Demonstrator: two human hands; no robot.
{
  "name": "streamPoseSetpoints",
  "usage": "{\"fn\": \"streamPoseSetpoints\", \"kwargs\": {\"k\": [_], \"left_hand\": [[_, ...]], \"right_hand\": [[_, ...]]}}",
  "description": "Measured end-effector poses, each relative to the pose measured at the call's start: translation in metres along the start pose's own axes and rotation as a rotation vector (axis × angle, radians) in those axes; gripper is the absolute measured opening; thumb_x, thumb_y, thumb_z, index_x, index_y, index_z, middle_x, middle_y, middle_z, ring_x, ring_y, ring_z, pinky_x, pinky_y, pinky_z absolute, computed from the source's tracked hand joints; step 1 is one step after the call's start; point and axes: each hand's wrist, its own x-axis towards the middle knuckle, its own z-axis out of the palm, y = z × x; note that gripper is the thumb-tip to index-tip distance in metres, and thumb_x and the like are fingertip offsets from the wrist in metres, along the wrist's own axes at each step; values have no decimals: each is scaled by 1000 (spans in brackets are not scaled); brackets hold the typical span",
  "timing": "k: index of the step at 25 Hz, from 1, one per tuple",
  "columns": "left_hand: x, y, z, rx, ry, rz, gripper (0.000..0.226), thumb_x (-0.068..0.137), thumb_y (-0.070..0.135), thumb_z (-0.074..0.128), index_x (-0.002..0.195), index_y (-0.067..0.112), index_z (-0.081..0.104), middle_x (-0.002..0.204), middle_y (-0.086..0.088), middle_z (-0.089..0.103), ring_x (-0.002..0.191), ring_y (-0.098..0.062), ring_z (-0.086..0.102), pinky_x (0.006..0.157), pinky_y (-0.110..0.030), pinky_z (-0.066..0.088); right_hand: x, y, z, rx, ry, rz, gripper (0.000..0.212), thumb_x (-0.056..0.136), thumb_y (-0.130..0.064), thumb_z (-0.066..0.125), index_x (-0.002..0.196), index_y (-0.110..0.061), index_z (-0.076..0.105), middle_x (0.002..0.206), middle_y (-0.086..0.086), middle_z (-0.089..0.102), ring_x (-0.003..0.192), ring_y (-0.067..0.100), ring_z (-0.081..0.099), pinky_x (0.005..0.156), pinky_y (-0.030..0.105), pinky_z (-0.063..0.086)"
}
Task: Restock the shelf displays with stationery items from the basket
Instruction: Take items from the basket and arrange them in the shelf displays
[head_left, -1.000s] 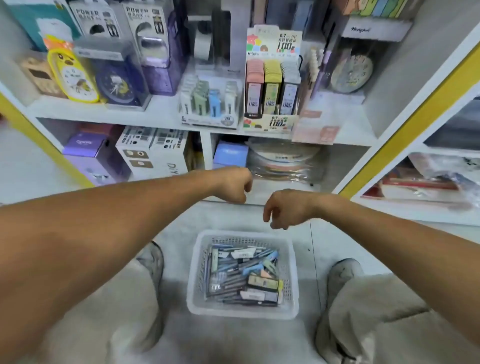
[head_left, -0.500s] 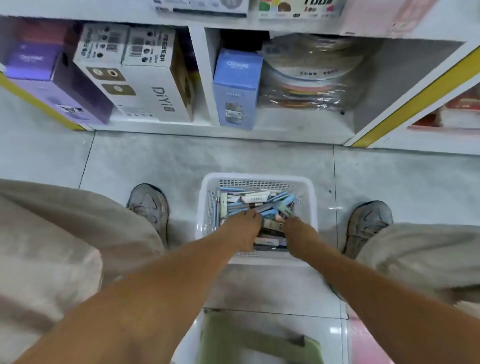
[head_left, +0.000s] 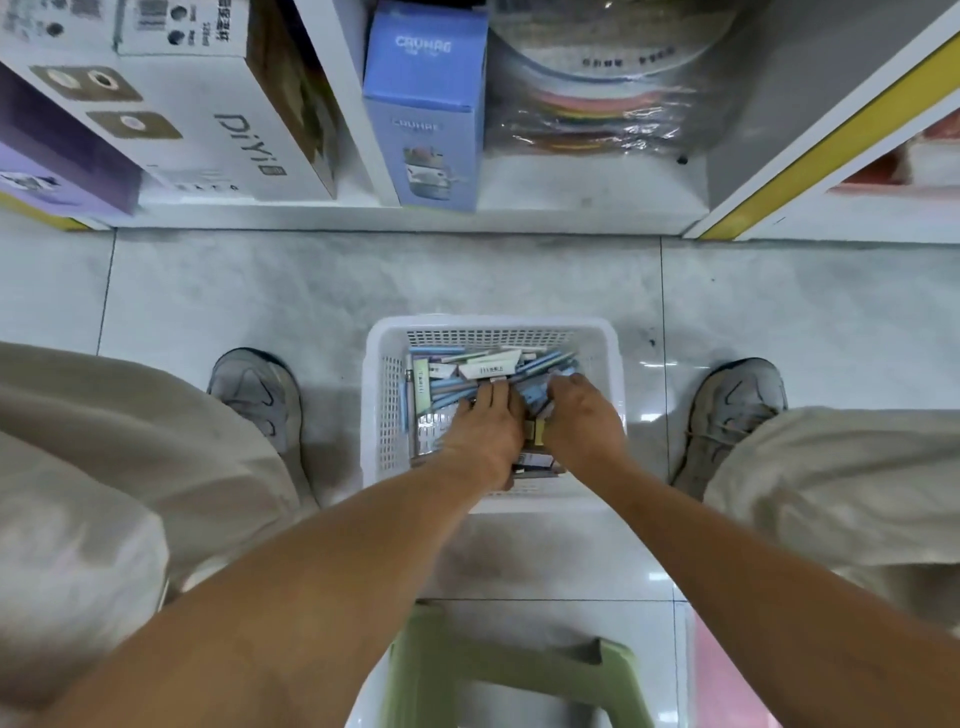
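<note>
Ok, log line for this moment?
stage: picking | left hand: in basket, on stationery | right hand: in basket | grip: unclear

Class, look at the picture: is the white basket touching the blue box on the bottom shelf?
Apart. The head view shows a wide strip of bare floor tile between the white basket and the blue box, which stands on the shelf.

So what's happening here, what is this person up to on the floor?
A person is bent over a white basket on the tiled floor, in front of a low shelf. Both hands are down inside it, among packs of pens and other stationery. The left hand lies on the pile with fingers fairly straight; the right hand is curled into the packs, though whether it grips one is hidden. Nothing has been lifted out yet. A green stool stands under the arms.
</note>
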Motion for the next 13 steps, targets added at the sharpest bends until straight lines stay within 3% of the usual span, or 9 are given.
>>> {"fn": "streamPoseSetpoints", "kwargs": {"k": [3, 7, 13], "left_hand": [[3, 5, 2, -6, -9, -11, 100, 62, 25, 88, 139, 2, 29, 132, -18, 32, 123, -34, 36, 96, -47, 48], [3, 8, 8, -14, 6, -34, 82, 68, 16, 83, 133, 6, 35, 129, -16, 40, 120, -33, 43, 96, -46, 47], [4, 6, 14, -126, -8, -29, 70, 74, 19, 80, 129, 6, 40, 127, -18, 47, 119, -32, 46, 95, -41, 49]], "right_hand": [[4, 11, -5, -20, 29, 68, 17, 88, -4, 55, 103, -9, 63, 104, 8, 60, 91, 29, 62, 68, 29, 42], [4, 20, -6, 136, 127, 39, 12, 88, -4, 58, 80, -11, 64, 85, 4, 62, 74, 24, 60, 62, 32, 49], [2, 17, -6, 220, 197, 50, 16, 85, -2, 55, 81, -9, 68, 86, 4, 65, 72, 23, 60, 64, 36, 53]]}}
